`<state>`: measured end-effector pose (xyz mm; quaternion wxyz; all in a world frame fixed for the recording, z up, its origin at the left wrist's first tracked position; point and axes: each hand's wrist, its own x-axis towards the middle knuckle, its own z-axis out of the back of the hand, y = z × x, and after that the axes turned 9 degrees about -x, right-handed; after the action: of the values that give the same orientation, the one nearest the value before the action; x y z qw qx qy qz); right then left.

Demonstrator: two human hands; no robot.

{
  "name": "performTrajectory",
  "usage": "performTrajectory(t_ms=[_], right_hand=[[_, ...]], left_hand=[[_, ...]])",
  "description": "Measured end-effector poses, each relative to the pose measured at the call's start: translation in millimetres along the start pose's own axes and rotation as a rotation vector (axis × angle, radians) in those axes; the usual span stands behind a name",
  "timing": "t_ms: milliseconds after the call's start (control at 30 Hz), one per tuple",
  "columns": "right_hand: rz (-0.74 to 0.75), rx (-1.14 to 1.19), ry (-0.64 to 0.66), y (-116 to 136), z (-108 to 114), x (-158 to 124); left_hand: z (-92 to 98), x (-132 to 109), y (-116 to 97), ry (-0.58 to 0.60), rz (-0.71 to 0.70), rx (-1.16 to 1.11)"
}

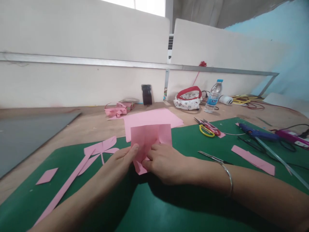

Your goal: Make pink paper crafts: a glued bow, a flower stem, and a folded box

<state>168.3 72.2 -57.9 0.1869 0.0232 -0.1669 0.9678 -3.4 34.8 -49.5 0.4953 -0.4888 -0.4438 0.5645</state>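
Observation:
A pink sheet of paper [149, 133], partly folded or curled, is held up over the green cutting mat [183, 206]. My left hand [126, 156] grips its left edge, thumb on the near face. My right hand [165, 162] is closed against the lower right part of the paper, fingers bent and pressing on it; the fingertips are partly hidden. Behind the held piece lies a stack of pink paper [154, 115]. Left of my hands are a pink paper bow [100, 149], a long pink strip [70, 183] and a small pink diamond [47, 176].
Scissors with yellow handles [206, 130], a slim metal blade tool [211, 157], folded pink strips [253, 160] and a blue glue gun [258, 132] lie on the right. A water bottle [213, 98], white pouch [187, 100] and phone [146, 95] stand along the back panel.

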Motion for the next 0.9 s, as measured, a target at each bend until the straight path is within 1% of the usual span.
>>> performTrajectory(t_ms=[67, 133, 233, 267, 333, 400, 433, 567, 633, 733, 800, 900], right_hand=[[0.01, 0.001, -0.01, -2.2, 0.4, -0.8], [-0.013, 0.002, -0.022, -5.0, 0.5, -1.4], [-0.081, 0.002, -0.032, -10.0, 0.7, -3.0], [-0.107, 0.009, -0.038, -11.7, 0.7, -3.7], [-0.155, 0.025, -0.06, -14.8, 0.2, -5.2], [-0.165, 0.048, -0.099, -17.2, -1.0, -6.5], [-0.155, 0.064, -0.114, -18.1, -1.9, -6.9], [-0.106, 0.16, -0.133, -20.8, -5.5, -8.0], [-0.102, 0.228, -0.151, -22.0, -6.5, -8.3], [-0.089, 0.359, -0.223, -22.2, -6.7, -8.1], [-0.078, 0.462, -0.308, -20.8, -7.0, -7.5], [-0.124, 0.59, -0.426, -17.4, -8.1, -6.7]], left_hand=[[0.7, 0.1, -4.2, 0.045, 0.026, -0.026], [3.5, 3.0, -6.5, 0.052, 0.059, -0.109], [12.3, 11.2, -4.2, -0.043, 0.043, -0.223], [15.0, 13.7, -2.4, -0.066, 0.031, -0.212], [17.5, 16.4, 1.5, -0.033, 0.013, -0.125], [14.2, 15.6, 4.5, 0.042, 0.003, -0.046], [10.7, 14.2, 5.6, 0.071, 0.005, -0.049], [-5.7, 7.4, 7.3, 0.111, 0.067, -0.249], [-10.0, 6.1, 7.6, 0.123, 0.065, -0.268], [-11.1, 6.9, 8.4, 0.096, 0.015, -0.229], [-10.6, 7.4, 8.8, 0.066, -0.008, -0.226], [-10.6, 5.7, 7.9, 0.049, -0.003, -0.266]])
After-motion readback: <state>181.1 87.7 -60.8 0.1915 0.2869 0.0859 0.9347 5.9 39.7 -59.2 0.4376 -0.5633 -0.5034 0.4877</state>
